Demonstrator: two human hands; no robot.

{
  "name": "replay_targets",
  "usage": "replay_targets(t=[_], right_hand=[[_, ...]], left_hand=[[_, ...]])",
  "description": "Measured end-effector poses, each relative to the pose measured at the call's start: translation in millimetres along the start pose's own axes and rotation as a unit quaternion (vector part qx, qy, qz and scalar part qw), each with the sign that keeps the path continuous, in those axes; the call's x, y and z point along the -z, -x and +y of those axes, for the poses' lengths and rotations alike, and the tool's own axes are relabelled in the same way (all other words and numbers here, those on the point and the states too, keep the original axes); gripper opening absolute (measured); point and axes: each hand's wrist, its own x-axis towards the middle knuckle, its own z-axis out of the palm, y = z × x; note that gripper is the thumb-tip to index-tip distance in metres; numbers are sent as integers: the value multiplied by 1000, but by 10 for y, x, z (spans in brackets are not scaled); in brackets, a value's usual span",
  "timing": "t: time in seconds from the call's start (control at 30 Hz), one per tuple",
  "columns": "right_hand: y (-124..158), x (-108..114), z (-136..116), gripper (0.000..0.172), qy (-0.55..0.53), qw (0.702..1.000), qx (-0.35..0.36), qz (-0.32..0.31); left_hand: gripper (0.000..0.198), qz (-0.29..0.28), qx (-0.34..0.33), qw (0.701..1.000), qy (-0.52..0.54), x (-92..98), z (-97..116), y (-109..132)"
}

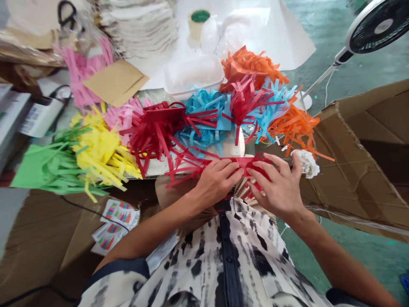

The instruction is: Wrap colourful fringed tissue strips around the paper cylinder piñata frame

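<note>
Close to my body, a strip of red fringed tissue paper [243, 164] stretches between my hands, its cut strands trailing left. My left hand [217, 179] has its fingers curled together over the strip's middle. On the right, my right hand [279, 183] spreads its fingers, the tips touching the red paper's right part. Beside that hand's raised finger is a crumpled white wad [306, 164]. Just beyond the hands lie a dark red fringe bundle [159, 128], a blue one [207, 113] and another red one [244, 100].
Yellow [99, 143], green [47, 168], pink [84, 72] and orange [249, 64] fringe bundles cover the table. Behind are a plastic tub [193, 76], a tape roll [198, 25] and a white stack [137, 25]. An open cardboard box [354, 170] and fan [380, 27] stand right.
</note>
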Motion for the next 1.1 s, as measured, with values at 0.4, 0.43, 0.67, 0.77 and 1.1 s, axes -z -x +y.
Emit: replay_targets(t=[0.4, 0.43, 0.67, 0.77, 1.1], right_hand=[[-103, -12, 130, 15, -61, 997, -34, -18], [-119, -6, 149, 16, -58, 997, -39, -22], [-216, 41, 207, 20, -34, 997, -59, -36], [-253, 43, 191, 22, -25, 997, -65, -33], [-297, -55, 187, 26, -15, 994, -87, -66]], left_hand=[[20, 13, 90, 994, 64, 136, -25, 19], [21, 5, 102, 993, 61, 156, -37, 18], [22, -12, 190, 981, 35, 254, -104, 23], [19, -6, 196, 980, 26, 240, -98, 19], [17, -10, 232, 973, 7, 188, -118, -16]])
